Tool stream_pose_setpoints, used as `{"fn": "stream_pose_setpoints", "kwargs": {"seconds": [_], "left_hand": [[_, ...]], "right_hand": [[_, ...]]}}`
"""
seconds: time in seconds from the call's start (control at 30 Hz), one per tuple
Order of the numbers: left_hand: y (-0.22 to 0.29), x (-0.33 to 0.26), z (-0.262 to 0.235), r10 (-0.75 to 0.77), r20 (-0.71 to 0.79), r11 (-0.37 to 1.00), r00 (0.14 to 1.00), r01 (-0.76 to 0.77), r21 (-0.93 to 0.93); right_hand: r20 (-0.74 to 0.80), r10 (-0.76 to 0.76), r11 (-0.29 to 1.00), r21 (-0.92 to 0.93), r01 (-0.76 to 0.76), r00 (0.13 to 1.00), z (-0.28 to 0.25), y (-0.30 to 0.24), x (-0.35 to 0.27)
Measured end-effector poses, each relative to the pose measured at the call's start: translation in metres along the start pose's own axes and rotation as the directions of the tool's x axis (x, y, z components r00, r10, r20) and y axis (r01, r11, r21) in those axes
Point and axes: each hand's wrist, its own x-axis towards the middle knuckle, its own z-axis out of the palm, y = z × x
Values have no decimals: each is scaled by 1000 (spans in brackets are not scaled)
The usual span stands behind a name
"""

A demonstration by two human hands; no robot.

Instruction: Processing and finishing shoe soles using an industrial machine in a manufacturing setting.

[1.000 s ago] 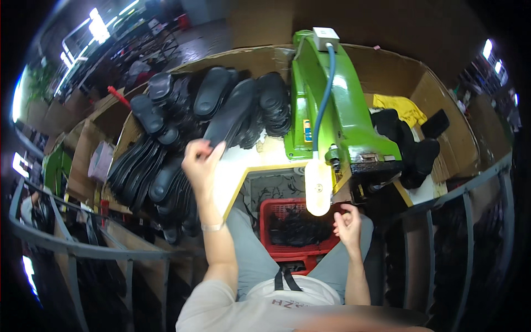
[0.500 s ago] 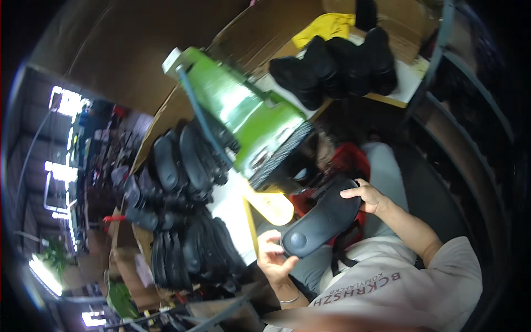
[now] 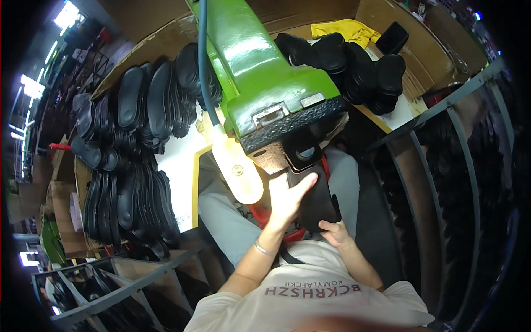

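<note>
A dark shoe sole (image 3: 317, 206) hangs in front of me, its far end under the black head of a green machine (image 3: 271, 74). My left hand (image 3: 286, 200) is closed on the sole's left side near the far end, thumb laid across its face. At the near end my right hand (image 3: 335, 233) pinches the edge, thumb on top. Whether the sole touches the machine's working part is hard to tell. A lit, cream-coloured lamp (image 3: 237, 167) hangs on a blue hose just left of my left hand.
Stacks of black soles (image 3: 157, 102) crowd the white table (image 3: 180, 177) on the left. More black soles (image 3: 354, 72) and a yellow cloth (image 3: 345, 31) lie beyond the machine to the right. Grey metal racks (image 3: 470, 144) stand at the right and lower left. Cardboard walls (image 3: 423, 63) surround the table.
The sole has moved from below the machine up to its head and turned lengthwise. My left hand now grips its far part, my right hand its near end. The view has turned too.
</note>
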Motion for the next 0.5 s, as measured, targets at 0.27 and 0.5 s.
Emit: {"fn": "stream_pose_setpoints", "kwargs": {"seconds": [0.27,0.5], "left_hand": [[-3,-7,-8,89,-90,994,992,-95,-62],[-29,-1,-31,221,-217,973,951,-199,119]], "right_hand": [[68,-49,998,-29,51,996,1,-10,-14],[-135,-540,825,-284,489,831,31,-111,12]]}}
